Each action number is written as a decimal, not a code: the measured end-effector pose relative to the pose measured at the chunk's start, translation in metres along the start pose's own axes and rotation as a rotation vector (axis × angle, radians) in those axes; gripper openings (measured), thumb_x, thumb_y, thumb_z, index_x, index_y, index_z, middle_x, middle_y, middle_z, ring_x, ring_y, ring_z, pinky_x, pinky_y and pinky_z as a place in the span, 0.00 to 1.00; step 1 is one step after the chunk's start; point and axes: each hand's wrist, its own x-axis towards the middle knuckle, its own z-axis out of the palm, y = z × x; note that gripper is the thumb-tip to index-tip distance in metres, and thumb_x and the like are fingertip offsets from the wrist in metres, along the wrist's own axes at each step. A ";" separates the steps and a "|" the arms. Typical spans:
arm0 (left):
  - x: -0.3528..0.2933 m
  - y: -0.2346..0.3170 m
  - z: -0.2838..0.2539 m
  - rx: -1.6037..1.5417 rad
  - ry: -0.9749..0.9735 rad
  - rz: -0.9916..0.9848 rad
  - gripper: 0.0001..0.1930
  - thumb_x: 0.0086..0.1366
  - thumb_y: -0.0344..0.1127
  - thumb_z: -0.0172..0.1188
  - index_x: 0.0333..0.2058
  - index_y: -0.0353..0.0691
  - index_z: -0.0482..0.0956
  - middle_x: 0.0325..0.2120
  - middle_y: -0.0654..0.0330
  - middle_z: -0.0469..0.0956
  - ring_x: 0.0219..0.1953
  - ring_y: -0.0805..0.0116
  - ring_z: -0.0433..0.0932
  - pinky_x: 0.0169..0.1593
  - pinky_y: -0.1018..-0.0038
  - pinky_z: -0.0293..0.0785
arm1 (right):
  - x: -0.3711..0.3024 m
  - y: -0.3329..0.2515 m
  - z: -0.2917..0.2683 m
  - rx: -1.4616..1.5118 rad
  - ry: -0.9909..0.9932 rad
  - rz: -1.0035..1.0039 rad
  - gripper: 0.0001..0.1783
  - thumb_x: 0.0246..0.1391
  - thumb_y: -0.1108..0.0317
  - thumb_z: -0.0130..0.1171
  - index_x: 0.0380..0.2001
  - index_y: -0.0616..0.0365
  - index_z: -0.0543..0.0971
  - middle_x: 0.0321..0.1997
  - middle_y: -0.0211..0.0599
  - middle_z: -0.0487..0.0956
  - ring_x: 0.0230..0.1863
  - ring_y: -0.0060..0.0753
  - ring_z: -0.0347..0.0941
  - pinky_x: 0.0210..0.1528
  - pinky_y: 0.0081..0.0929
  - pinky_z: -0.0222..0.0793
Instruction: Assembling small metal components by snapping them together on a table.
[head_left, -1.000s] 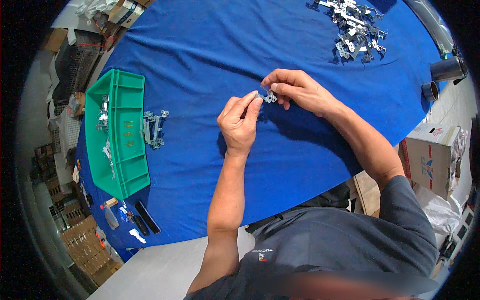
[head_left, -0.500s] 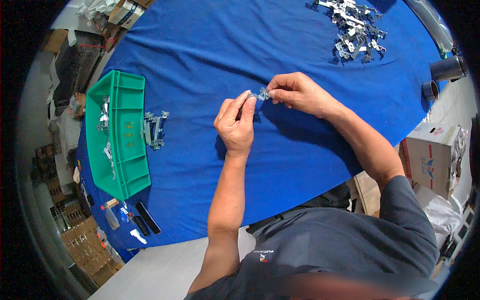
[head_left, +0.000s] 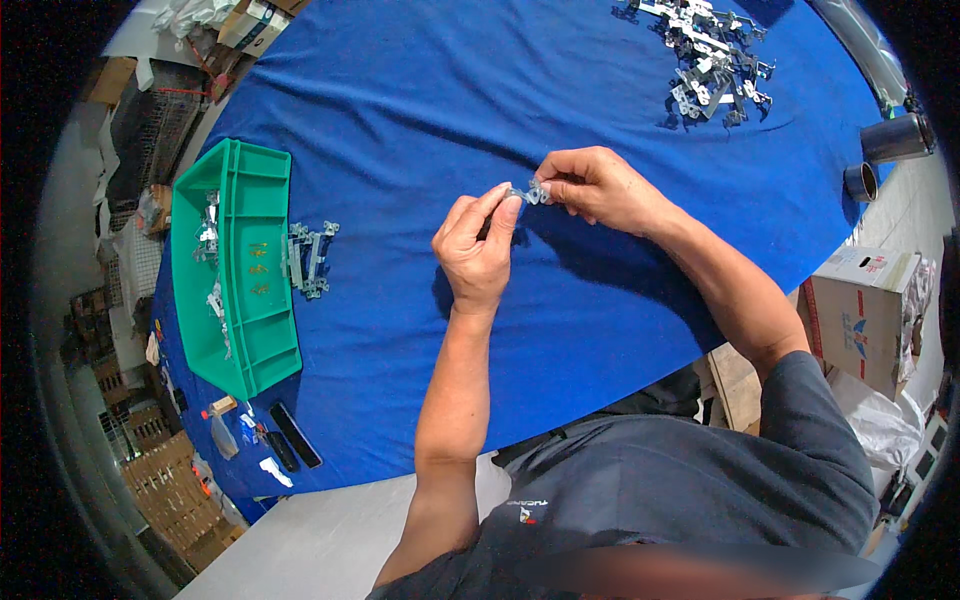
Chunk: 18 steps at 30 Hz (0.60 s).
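Observation:
Above the blue cloth, both hands meet at a small silvery metal bracket [head_left: 537, 192] with holes in it. My left hand [head_left: 474, 248] pinches its left end between thumb and fingers, which hide part of it. From the right, my right hand [head_left: 600, 190] grips the other end, its fingertips closed. I cannot tell whether it is one part or two joined. To the left, several similar metal brackets [head_left: 312, 260] lie side by side on the cloth, against a green divided bin [head_left: 236, 270]. Small brass-coloured pieces [head_left: 259, 268] and more metal parts [head_left: 208, 230] are in its compartments.
A heap of black and silver metal parts [head_left: 715, 60] lies at the far right. Dark cylinders [head_left: 895, 137] stand at the right edge, above a cardboard box [head_left: 862, 315]. A black phone-like slab [head_left: 296, 434] and small tools lie at the near left.
Both hands stay together; my left hand and the metal bracket have shifted very slightly to the right. Everything else lies as before.

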 end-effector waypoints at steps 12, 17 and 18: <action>-0.002 -0.001 0.002 -0.012 -0.103 0.031 0.09 0.58 0.27 0.68 0.38 0.35 0.85 0.20 0.63 0.74 0.21 0.76 0.68 0.26 0.78 0.63 | 0.004 0.007 0.003 0.211 0.031 -0.081 0.11 0.65 0.63 0.54 0.40 0.61 0.77 0.27 0.26 0.74 0.27 0.15 0.68 0.25 0.16 0.66; -0.002 0.001 0.001 0.037 0.039 -0.003 0.09 0.58 0.27 0.69 0.38 0.35 0.85 0.21 0.62 0.76 0.21 0.76 0.70 0.25 0.78 0.65 | 0.000 -0.002 -0.004 0.120 0.097 -0.025 0.10 0.62 0.64 0.57 0.36 0.60 0.79 0.24 0.26 0.75 0.23 0.16 0.67 0.24 0.19 0.65; -0.002 0.000 0.000 0.038 0.039 -0.003 0.09 0.58 0.27 0.69 0.38 0.35 0.85 0.21 0.62 0.76 0.21 0.76 0.70 0.25 0.78 0.65 | 0.003 0.005 -0.002 0.122 0.052 -0.029 0.11 0.61 0.65 0.58 0.36 0.62 0.80 0.25 0.27 0.77 0.23 0.17 0.68 0.25 0.21 0.66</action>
